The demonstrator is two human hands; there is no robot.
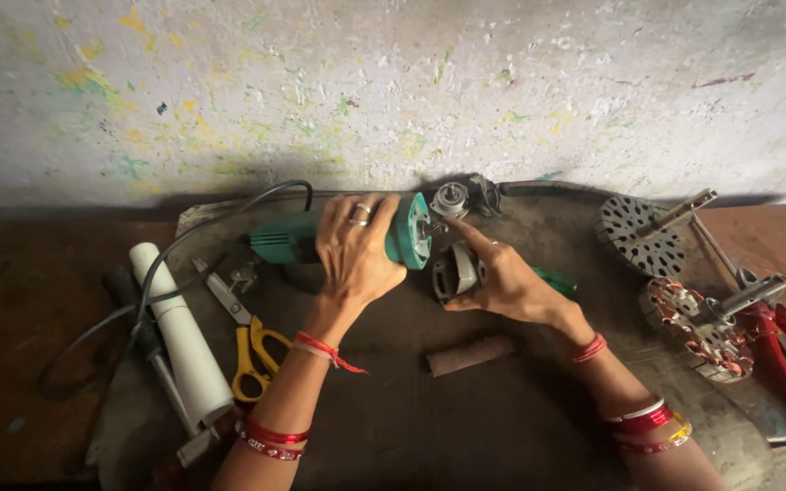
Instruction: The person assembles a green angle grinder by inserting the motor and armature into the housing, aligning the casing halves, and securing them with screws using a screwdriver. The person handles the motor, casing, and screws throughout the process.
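Green grinder (293, 242) half-hidden under L hand (354, 257)
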